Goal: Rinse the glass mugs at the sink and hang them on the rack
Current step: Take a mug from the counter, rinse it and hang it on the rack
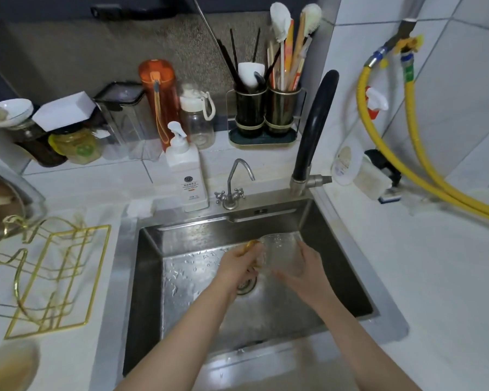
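A clear glass mug with a gold handle is held over the steel sink, above the drain. My left hand grips the gold handle side. My right hand wraps round the mug's body from the right. The mug is wet and blurred. A gold wire rack stands on the counter left of the sink, with nothing hanging on it. Another glass mug shows blurred at the bottom left corner.
A black tap spout arches over the sink's back right. A small chrome tap and a white soap bottle stand behind the basin. Bottles, jars and a utensil holder line the back. Yellow hoses run along the right wall.
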Available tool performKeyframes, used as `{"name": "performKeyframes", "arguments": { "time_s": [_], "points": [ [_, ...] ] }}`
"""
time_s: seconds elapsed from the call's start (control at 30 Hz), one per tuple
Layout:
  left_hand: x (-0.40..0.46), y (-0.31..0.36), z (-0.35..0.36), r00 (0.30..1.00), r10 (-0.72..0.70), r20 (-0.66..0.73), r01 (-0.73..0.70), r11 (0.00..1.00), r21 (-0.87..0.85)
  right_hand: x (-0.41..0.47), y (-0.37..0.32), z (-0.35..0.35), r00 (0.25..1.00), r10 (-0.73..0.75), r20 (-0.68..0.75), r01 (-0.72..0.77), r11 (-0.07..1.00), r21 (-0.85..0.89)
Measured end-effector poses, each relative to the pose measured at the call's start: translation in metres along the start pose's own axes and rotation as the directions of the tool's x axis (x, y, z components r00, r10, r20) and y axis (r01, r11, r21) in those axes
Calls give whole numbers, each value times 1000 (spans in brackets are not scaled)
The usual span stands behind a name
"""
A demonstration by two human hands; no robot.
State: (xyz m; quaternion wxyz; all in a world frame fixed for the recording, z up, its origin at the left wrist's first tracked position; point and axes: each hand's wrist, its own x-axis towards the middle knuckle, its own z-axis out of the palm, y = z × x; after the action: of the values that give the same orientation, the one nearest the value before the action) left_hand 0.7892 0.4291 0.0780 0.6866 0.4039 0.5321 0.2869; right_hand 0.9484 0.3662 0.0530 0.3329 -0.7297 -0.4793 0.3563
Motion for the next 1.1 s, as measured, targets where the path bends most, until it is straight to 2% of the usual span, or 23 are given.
{"name": "performKeyframes", "arguments": {
  "time_s": [0.13, 0.4, 0.53, 0.63, 0.83, 0.93, 1.0, 1.1],
  "points": [
    [5, 7, 3, 999, -16, -43, 14, 999, -31, 1, -6, -8, 997, -73, 13, 70, 989, 133],
    [18, 16, 28, 984, -107, -142, 82, 982, -168, 32, 10, -25, 983, -168, 70, 161, 982, 99],
    [27, 10, 40, 969, -58, -240, 14, 983, -182, 55, 10, -53, 993, -79, 86, 75, 996, 39],
    [31, 4, 43, 968, -43, -248, -11, 977, -213, 88, 21, -77, 1000, -1, -18, 1, 1000, -11],
    [40, 10, 50, 981, -4, -192, -55, 952, -300, 167, 23, -103, 978, 137, -160, -116, 984, 134],
    [47, 15, 51, 985, 15, -171, -67, 950, -305, 199, 24, -109, 969, 138, -205, -108, 982, 154],
    [51, 16, 51, 985, 23, -172, -76, 950, -304, 218, 25, -114, 970, 125, -208, -108, 990, 88],
    [54, 18, 53, 982, 42, -184, -98, 946, -308, 238, 27, -123, 982, 75, -171, -94, 990, -107]
  ]
}}
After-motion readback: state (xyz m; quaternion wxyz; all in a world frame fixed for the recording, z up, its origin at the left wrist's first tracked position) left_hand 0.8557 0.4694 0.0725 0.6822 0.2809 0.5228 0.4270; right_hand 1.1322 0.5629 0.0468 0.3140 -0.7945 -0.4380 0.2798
